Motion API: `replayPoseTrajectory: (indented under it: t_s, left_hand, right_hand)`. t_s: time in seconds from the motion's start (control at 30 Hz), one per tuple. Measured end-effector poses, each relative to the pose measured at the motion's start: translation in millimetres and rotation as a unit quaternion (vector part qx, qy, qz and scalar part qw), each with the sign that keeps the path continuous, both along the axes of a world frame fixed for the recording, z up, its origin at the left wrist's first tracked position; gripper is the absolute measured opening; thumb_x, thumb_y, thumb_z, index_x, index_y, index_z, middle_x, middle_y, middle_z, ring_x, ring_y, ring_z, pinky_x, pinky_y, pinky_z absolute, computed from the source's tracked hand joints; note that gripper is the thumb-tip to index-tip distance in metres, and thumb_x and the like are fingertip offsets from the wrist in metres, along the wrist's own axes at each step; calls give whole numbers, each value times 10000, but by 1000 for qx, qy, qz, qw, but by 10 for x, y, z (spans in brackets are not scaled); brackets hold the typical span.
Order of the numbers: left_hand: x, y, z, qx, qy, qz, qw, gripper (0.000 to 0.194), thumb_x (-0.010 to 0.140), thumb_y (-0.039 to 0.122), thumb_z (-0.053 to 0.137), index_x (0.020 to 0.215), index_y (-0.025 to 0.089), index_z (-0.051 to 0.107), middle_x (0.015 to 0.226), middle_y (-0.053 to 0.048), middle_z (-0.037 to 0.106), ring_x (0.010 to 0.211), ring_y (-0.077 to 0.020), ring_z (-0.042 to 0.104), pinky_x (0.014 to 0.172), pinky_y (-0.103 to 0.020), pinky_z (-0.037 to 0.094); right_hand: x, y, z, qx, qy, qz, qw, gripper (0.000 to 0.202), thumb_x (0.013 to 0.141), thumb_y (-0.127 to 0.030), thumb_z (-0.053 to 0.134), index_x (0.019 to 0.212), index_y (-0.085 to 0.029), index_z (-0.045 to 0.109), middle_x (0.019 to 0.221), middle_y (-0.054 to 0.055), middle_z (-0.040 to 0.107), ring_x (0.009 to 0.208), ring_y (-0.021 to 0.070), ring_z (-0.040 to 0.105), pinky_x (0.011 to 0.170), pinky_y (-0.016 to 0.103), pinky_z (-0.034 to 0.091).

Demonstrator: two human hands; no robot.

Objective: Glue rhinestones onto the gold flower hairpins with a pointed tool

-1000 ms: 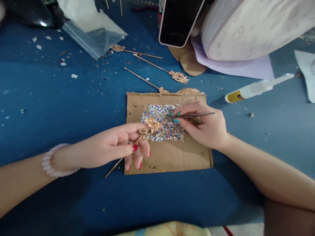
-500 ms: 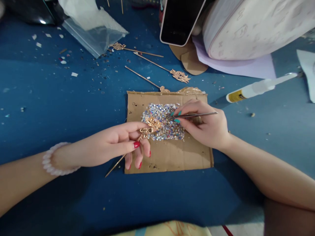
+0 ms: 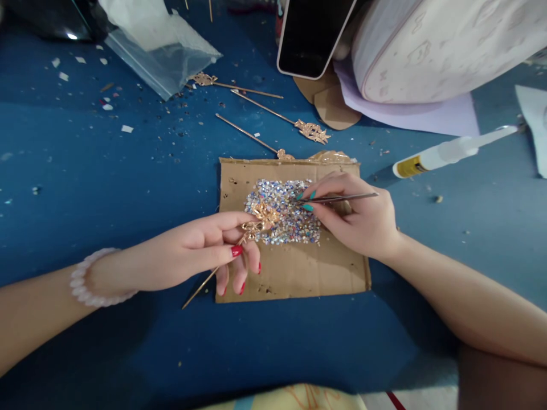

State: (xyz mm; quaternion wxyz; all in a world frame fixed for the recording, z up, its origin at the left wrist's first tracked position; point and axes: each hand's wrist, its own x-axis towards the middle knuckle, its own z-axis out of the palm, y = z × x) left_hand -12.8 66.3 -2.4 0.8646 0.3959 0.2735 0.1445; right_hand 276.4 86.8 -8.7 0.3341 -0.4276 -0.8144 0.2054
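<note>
My left hand (image 3: 213, 245) pinches a gold hairpin (image 3: 265, 215) between thumb and fingers. The pin's ornate leafy head lies over the left part of a patch of small glittering rhinestones (image 3: 286, 230), and its thin stem slants down to the left beneath my fingers. My right hand (image 3: 359, 213) is closed around metal tweezers (image 3: 342, 198), whose tips point left into the stones. Whether the tips grip a stone is too small to tell. Under the rhinestones is a flat piece of brown cardboard (image 3: 294, 279).
Several more gold hairpins (image 3: 311, 131) lie beyond the cardboard. A glue bottle (image 3: 440, 156) rests to the right. At the back are a phone (image 3: 314, 40), a pale rounded pouch (image 3: 436, 57) and a clear plastic bag (image 3: 166, 62). Small scraps dot the blue table (image 3: 106, 193).
Almost everything holds its place. My left forearm and bracelet have shifted very slightly left; both hands keep the same grips.
</note>
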Motion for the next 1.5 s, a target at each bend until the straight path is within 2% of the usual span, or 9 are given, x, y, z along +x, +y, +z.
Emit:
replayPoseTrajectory:
  t_s: [0.33,0.57,0.7,0.8,0.9,1.07,1.23,1.4,1.5]
  left_hand:
    - [-4,2,-16,15,-2,-5,1000,410,1025,150,486,1429,210,446,1054,-89,689,744,-136,696,611,-235,602]
    - [-11,3,-32,8,-19,2,1000,400,1004,73,474,1371,227,515,1069,-69,694,762,-128,712,614,-206,598]
    - [1,5,-23,8,-35,-4,999,470,1015,70,454,1448,252,476,1135,-93,707,911,-168,746,641,-193,604]
    - [9,17,-7,10,-28,-19,999,539,1035,109,458,1542,269,372,1273,-140,693,1111,-211,721,702,-189,611]
    - [22,19,-5,20,-21,-23,999,602,1041,144,484,1595,277,288,1406,-164,638,1265,-245,649,805,-217,618]
    - [91,-95,-7,-5,-18,28,999,662,1038,171,518,1624,268,225,1500,-160,570,1311,-243,617,887,-224,612]
    - [150,-245,15,-39,-35,45,998,597,1044,127,494,1586,325,339,1499,-75,586,1336,-202,595,1012,-239,569]
    - [161,-253,-9,-52,-73,62,994,524,1044,133,514,1510,371,472,1444,-32,635,1327,-195,602,1019,-235,568]
    - [157,-238,-21,-59,-81,55,993,525,1047,128,505,1507,381,476,1437,-36,640,1335,-200,597,1022,-237,568]
  right_hand:
    - [-2,0,-3,1,-7,2,1000,29,914,-217,642,900,-240,633,855,37,756,821,214,724,713,371,581]
    - [-1,-5,10,-6,28,6,1000,48,908,-219,657,913,-265,643,867,32,757,841,218,735,742,389,606]
    - [-24,-53,133,37,59,68,995,76,900,-193,673,922,-266,670,953,44,762,894,212,744,774,375,621]
    - [-80,-133,241,70,48,109,990,64,874,-220,730,910,-252,688,871,39,725,768,172,712,694,324,606]
    - [-168,-237,297,41,57,150,986,70,885,-195,722,942,-213,684,807,38,677,703,140,674,652,284,585]
    - [-273,-350,284,29,40,153,987,53,917,-183,684,968,-185,671,757,20,630,662,125,620,606,283,543]
    - [-293,-360,236,43,59,165,984,48,930,-178,665,953,-137,672,745,18,611,656,117,597,584,283,511]
    - [-327,-378,196,37,66,159,984,67,897,-157,706,946,-125,674,745,14,610,655,115,591,593,285,499]
    - [-339,-383,194,39,60,160,985,41,911,-165,686,933,-136,665,744,14,610,654,115,588,600,288,494]
